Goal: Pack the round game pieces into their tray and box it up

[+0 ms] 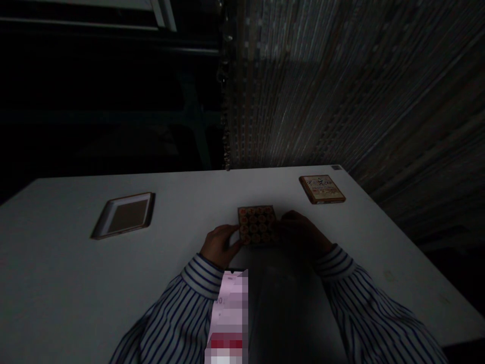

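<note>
A small square tray of round wooden pieces (258, 225) is in front of me, its pieces set in rows with reddish marks on top that look like Chinese chess characters. My left hand (223, 244) grips its left edge, thumb at the near corner and fingers along the side. At the right edge is my right hand (303, 232), fingers closed against the tray; deep shadow hides much of their detail. Whether the tray rests on the table or is slightly raised, I cannot tell.
On the left of the white table (68, 283) lies an open, shallow box part (127, 215). A flat printed box or lid (325, 189) lies at the back right. A lit phone (227, 308) is close to my left forearm. Behind the table hangs a string curtain (288, 91).
</note>
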The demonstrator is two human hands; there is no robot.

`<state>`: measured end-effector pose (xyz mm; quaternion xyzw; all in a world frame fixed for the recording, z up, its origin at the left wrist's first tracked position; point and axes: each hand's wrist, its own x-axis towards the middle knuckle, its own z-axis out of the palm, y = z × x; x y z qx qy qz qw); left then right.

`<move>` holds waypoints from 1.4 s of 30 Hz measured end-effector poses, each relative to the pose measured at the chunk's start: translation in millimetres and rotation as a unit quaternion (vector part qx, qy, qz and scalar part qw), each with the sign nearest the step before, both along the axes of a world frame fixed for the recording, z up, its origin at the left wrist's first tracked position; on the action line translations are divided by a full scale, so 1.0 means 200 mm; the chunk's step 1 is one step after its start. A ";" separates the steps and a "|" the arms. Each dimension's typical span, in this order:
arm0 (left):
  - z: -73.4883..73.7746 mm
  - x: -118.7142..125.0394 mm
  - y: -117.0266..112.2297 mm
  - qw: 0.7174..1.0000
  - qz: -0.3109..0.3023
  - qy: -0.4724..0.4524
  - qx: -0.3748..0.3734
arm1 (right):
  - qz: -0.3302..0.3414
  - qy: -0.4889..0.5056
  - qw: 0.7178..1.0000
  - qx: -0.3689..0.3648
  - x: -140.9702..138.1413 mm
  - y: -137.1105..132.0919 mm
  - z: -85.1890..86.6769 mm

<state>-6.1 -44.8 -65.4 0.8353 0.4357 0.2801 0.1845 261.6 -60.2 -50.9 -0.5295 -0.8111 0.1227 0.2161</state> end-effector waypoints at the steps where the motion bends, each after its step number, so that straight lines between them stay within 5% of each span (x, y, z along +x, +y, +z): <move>1: 0.00 0.00 0.00 1.000 0.001 0.000 0.000 | -0.001 -0.001 1.000 0.000 0.00 0.00 0.00; 42: 0.02 0.00 0.00 1.000 -0.011 0.021 -0.007 | 0.012 0.045 0.999 -0.004 -0.01 -0.11 0.03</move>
